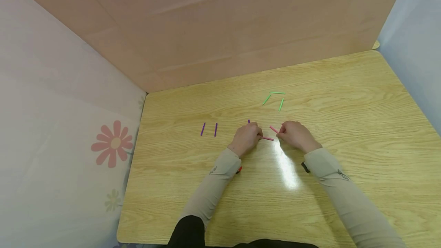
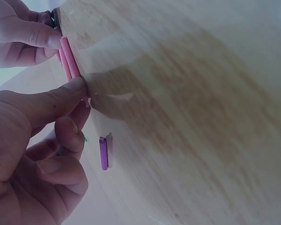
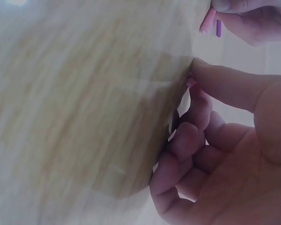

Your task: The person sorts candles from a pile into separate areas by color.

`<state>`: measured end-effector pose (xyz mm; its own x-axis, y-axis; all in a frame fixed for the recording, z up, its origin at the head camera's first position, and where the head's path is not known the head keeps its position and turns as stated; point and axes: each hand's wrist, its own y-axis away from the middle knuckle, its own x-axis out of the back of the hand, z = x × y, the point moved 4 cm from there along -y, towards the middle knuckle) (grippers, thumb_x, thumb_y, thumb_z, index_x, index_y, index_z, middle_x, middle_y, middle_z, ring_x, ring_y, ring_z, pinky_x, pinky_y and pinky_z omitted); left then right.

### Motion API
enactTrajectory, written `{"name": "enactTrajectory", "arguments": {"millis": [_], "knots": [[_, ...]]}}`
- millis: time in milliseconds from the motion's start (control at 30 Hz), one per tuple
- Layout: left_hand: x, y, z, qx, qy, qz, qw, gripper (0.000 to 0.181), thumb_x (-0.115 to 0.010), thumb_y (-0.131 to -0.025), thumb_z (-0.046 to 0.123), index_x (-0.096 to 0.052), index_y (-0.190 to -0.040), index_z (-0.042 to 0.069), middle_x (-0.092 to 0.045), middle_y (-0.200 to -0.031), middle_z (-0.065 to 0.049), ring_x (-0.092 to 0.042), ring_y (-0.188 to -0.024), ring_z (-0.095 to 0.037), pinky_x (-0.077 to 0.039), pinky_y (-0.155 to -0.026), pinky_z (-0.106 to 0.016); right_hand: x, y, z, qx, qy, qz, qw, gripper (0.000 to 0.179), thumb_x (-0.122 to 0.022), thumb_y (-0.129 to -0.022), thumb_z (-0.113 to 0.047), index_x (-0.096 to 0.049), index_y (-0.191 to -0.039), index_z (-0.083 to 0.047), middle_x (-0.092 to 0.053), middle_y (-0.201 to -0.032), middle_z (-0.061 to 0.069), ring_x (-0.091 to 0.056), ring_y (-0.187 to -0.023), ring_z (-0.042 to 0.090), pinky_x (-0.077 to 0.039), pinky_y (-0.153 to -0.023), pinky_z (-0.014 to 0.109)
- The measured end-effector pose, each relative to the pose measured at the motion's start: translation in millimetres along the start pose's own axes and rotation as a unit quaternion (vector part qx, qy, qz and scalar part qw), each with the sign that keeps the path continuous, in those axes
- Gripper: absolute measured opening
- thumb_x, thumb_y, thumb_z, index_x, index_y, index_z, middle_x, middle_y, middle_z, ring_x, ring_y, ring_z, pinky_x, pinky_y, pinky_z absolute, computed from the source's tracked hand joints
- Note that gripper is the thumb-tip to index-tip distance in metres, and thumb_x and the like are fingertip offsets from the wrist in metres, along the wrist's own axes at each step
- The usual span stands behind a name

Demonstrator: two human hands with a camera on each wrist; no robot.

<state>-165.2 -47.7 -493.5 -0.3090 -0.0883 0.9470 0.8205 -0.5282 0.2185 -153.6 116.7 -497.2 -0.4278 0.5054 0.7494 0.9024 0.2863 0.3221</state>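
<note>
The left wrist view is showing what the head view is hiding: the left hand (image 1: 246, 137) is pinching a thin pink stick (image 1: 268, 138) between thumb and forefinger, its other fingers curling loosely. Over in the right wrist view, the right hand (image 1: 296, 135) is clamping thumb and forefinger on the tip of a second slim pink stick (image 1: 274, 129)! Both pinks are sitting between the hands, and only the head view is giving us all three thin green sticks (image 1: 277, 93) beyond, plus two slim purple sticks (image 1: 216, 130) off left; a third purple stick (image 1: 249, 121) is poking out behind the left hand. Both forearms are reaching in from the near side, converging. The light wood-grain desk (image 1: 165, 186) is stretching wide to the right, while a peach-coloured partition (image 1: 241, 30) is bordering its far edge
</note>
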Motion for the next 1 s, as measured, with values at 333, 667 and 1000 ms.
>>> {"name": "enactTrajectory", "arguments": {"millis": [333,667,1000], "knots": [[-0.1,0.7,0.8,-0.002,-0.002,0.001,1.0000,0.015,-0.064,-0.093,0.024,-0.076,-0.099,0.018,-0.066,-0.097,0.004,-0.063,-0.085,-0.007,-0.052,-0.070,-0.021,-0.6,1.6,-1.4,0.005,0.012,0.002,0.9999,0.023,-0.058,-0.094,-0.018,-0.069,-0.096,0.002,-0.070,-0.092,0.014,-0.056,-0.071,0.020,-0.046,-0.063,0.033],[0.3,0.7,0.9,-0.005,-0.009,0.002,0.9999,0.015,-0.063,-0.094,0.024,-0.076,-0.099,0.018,-0.066,-0.096,0.004,-0.062,-0.084,-0.008,-0.052,-0.071,-0.022,-3.4,0.8,-3.3,0.023,0.028,0.022,0.9991,0.021,-0.055,-0.094,-0.015,-0.070,-0.091,0.000,-0.069,-0.084,0.011,-0.055,-0.067,0.018,-0.046,-0.061,0.031],[-1.0,0.7,1.1,-0.004,-0.008,0.001,1.0000,0.015,-0.063,-0.094,0.024,-0.075,-0.099,0.017,-0.065,-0.095,0.003,-0.062,-0.079,-0.008,-0.050,-0.066,-0.021,-2.7,2.4,-2.6,0.030,0.032,0.021,0.9988,0.024,-0.053,-0.097,-0.017,-0.066,-0.090,0.002,-0.066,-0.081,0.010,-0.055,-0.066,0.019,-0.048,-0.062,0.034]]}}
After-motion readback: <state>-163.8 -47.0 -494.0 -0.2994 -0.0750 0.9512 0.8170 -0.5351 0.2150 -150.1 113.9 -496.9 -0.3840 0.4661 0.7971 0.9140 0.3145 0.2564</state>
